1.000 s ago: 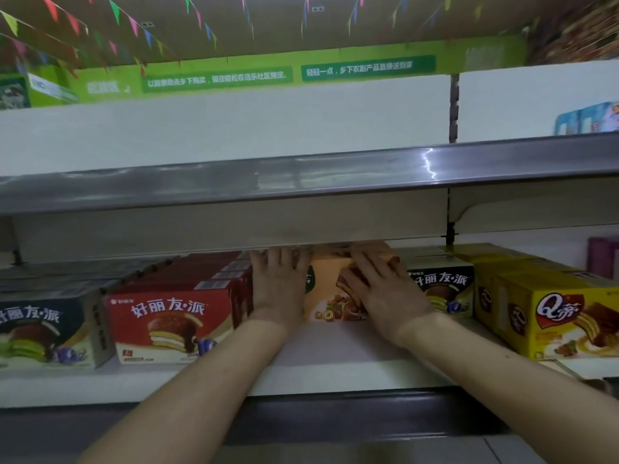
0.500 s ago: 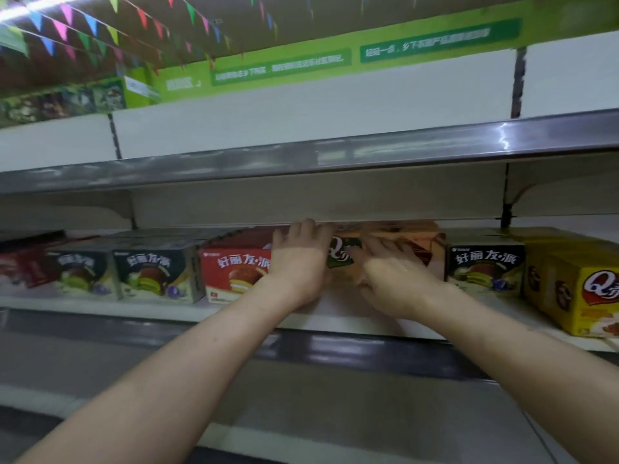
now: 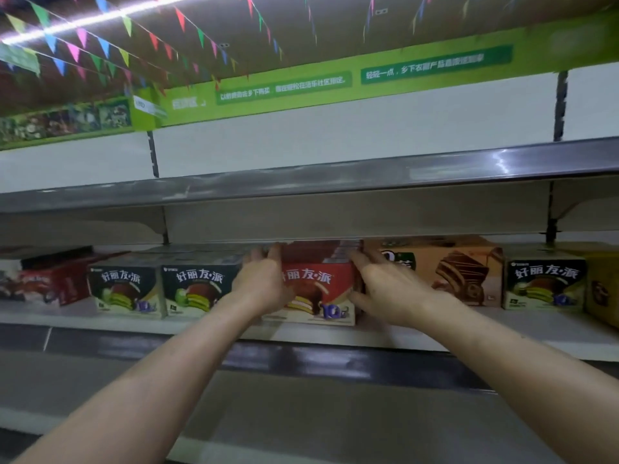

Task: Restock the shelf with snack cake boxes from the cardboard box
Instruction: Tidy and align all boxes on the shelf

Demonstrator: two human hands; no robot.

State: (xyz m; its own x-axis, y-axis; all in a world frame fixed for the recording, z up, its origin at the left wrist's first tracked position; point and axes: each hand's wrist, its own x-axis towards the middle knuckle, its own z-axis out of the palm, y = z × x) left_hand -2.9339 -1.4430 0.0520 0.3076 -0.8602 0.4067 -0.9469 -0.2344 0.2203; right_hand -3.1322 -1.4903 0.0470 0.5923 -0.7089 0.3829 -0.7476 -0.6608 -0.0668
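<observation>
A red snack cake box (image 3: pixel 318 279) stands on the white shelf (image 3: pixel 418 336), front face toward me. My left hand (image 3: pixel 264 283) lies flat against the box's left side with its fingers straight, reaching over the top left corner. My right hand (image 3: pixel 388 289) presses on the box's right side, fingers stretched into the gap beside an orange-brown cake box (image 3: pixel 459 269), thumb spread low. The box sits squeezed between both palms. The cardboard box is out of view.
Two dark green cake boxes (image 3: pixel 197 286) and a dark red one (image 3: pixel 50 283) line the shelf to the left. Another dark green box (image 3: pixel 546 283) and a yellow box (image 3: pixel 603 293) stand to the right. A metal-edged upper shelf (image 3: pixel 335 182) hangs close overhead.
Both hands have left the orange-brown box and moved left onto the red box. The view has swung left and up, bringing more boxes on the left into sight.
</observation>
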